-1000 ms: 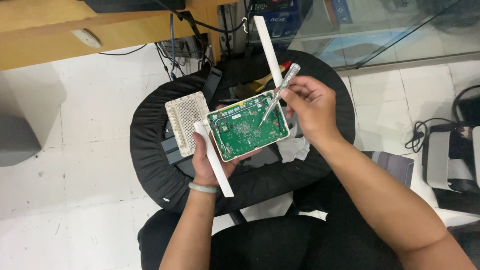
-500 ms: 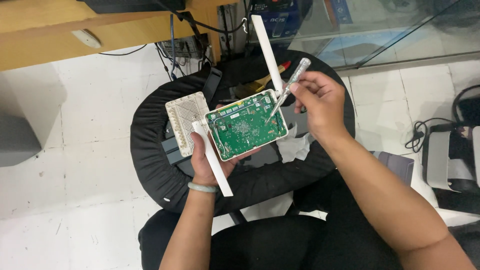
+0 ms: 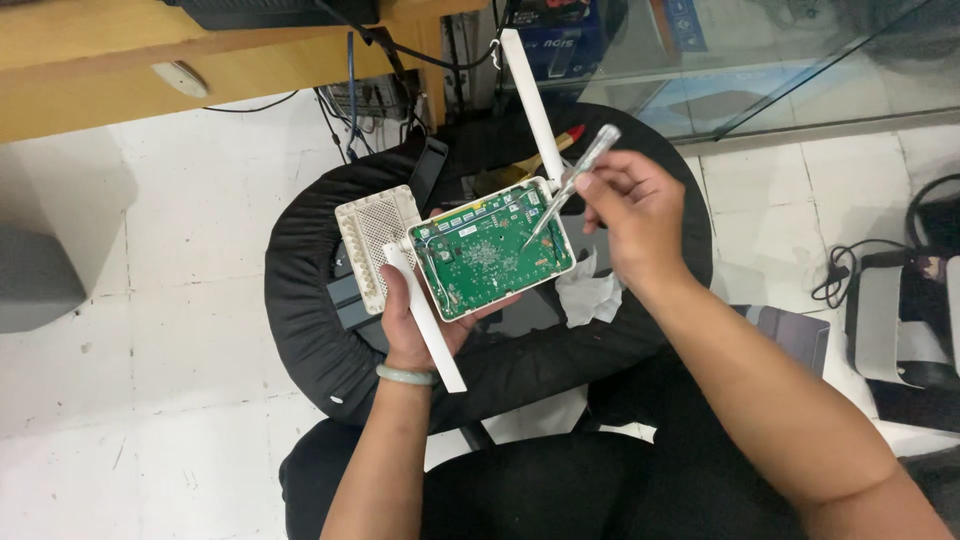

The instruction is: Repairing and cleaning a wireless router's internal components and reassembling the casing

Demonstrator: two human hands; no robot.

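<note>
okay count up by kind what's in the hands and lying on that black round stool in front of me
Opened routers with a green circuit board: 1, in the left hand
White antennas: 2
Clear-handled screwdrivers: 1, in the right hand
Vented white covers: 1
Crumpled white tissues: 1, on the black stool
Total: 6
</note>
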